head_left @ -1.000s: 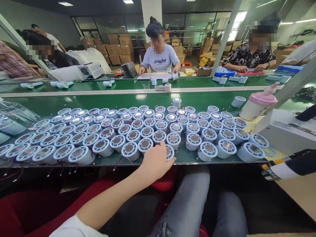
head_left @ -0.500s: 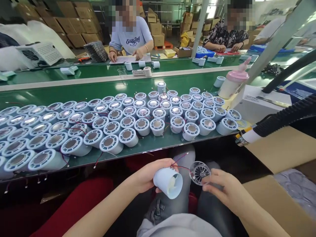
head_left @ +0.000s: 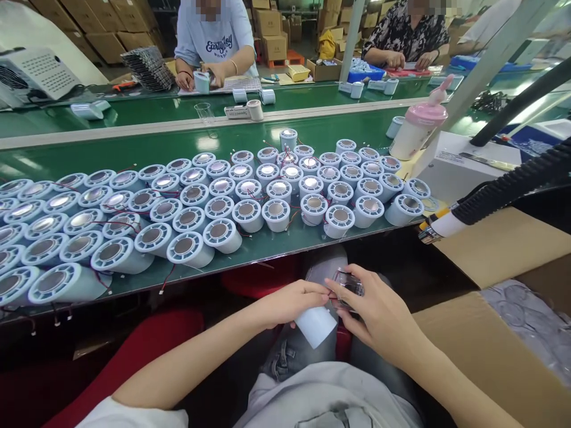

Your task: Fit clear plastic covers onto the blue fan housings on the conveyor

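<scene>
Over my lap, my left hand (head_left: pixel 292 300) is closed around a pale blue round housing (head_left: pixel 316 326) with thin red wires. My right hand (head_left: pixel 375 309) is closed on a clear round grille disc (head_left: pixel 350 285) and presses it against the housing's open end. Both hands sit below the near edge of the green conveyor belt (head_left: pixel 134 139). On the belt, several rows of the same pale blue housings (head_left: pixel 247 211) lie with their metal-centred faces up.
A pink-lidded bottle (head_left: pixel 417 128) and a white box (head_left: pixel 464 166) stand at the right of the belt. A black hose with a nozzle (head_left: pixel 491 199) reaches in from the right. An open cardboard box (head_left: pixel 513 333) holds clear parts. Other people work across the belt.
My left hand took a housing off the belt's near edge and brought it to my lap. My right hand came in with the clear disc and has now met the housing.
</scene>
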`<state>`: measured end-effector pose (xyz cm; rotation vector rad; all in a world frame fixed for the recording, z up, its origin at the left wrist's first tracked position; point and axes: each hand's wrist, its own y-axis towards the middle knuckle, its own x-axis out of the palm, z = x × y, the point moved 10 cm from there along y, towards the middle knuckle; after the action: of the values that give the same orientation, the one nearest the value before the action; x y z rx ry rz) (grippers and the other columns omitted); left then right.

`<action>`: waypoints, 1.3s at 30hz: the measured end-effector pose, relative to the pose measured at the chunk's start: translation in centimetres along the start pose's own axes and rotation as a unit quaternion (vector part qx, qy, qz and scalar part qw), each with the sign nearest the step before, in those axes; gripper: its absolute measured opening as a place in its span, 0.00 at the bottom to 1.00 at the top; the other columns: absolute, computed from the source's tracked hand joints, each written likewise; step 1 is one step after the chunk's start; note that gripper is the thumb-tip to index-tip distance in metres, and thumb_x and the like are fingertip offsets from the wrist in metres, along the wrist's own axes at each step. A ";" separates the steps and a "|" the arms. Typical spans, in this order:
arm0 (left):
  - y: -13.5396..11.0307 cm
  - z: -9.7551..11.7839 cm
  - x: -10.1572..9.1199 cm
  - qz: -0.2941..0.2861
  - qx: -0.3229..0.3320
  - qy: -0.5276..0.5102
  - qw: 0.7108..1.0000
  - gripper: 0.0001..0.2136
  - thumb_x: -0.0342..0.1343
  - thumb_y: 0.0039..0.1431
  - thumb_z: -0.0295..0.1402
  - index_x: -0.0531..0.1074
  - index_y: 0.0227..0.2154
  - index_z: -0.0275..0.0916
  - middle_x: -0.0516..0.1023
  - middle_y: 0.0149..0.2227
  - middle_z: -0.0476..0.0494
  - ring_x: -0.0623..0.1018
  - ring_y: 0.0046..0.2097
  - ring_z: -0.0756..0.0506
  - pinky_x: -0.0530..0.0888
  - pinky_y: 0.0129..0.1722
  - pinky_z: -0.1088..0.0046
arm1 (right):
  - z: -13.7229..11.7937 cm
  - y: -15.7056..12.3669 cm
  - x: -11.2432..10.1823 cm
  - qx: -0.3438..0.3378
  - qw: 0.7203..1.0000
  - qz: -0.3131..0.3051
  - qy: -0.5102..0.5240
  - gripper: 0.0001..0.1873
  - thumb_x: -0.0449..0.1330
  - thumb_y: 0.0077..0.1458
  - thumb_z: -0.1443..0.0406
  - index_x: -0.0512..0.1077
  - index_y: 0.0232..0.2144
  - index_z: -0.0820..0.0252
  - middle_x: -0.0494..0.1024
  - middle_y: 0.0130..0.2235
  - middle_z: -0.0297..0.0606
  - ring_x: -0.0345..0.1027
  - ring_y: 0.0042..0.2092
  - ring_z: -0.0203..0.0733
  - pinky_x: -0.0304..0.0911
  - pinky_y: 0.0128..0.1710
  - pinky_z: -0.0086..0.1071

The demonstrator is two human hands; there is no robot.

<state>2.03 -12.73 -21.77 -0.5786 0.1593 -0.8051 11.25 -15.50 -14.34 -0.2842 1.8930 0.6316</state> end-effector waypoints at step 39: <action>-4.0 4.9 0.1 0.027 0.253 0.061 0.965 0.36 0.70 0.45 0.31 0.65 0.59 0.50 0.69 0.60 0.42 0.70 0.59 0.39 0.72 0.54 0.66 | 4.0 -2.5 1.1 0.217 0.834 -0.071 0.503 0.18 0.68 0.53 0.62 0.70 0.45 0.51 0.72 0.54 0.38 0.71 0.52 0.50 0.68 0.54 0.41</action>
<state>1.27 -12.89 -15.54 -0.0411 0.0761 -0.7897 15.09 -15.30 -17.21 -0.5151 2.9133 -0.1450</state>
